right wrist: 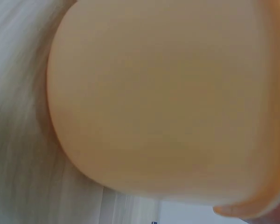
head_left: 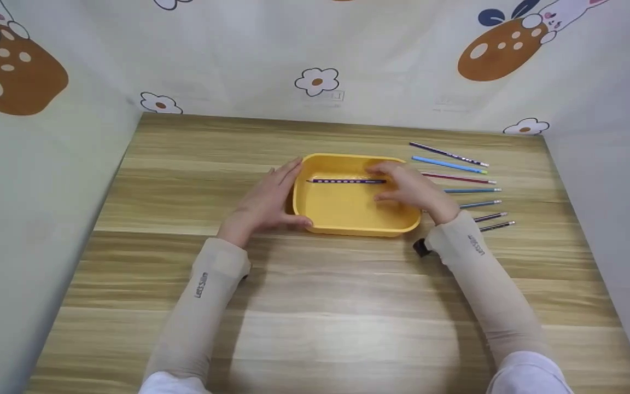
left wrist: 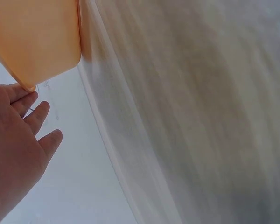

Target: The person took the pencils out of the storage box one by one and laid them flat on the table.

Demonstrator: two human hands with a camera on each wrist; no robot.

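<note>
A yellow plastic basket (head_left: 359,227) with rounded corners stands on the table. My left hand (head_left: 264,205) holds its left end, the thumb at the front rim and the fingers at the back corner; the left wrist view shows fingertips against the rim. Across the right rim reaches my right hand (head_left: 410,187), fingers and thumb spread apart inside the basket. A dark patterned pencil (head_left: 342,181) lies lengthwise in the basket, its right end between those spread fingers. In the right wrist view the basket's outer wall (right wrist: 158,102) hides most of the hand.
Right of the basket lie several pencils, among them a dark patterned one (head_left: 449,154), a bright blue one (head_left: 446,164) and a red one (head_left: 460,178). The right forearm partly covers the nearer ones. A patterned curtain (head_left: 249,65) borders the wooden table (head_left: 337,306).
</note>
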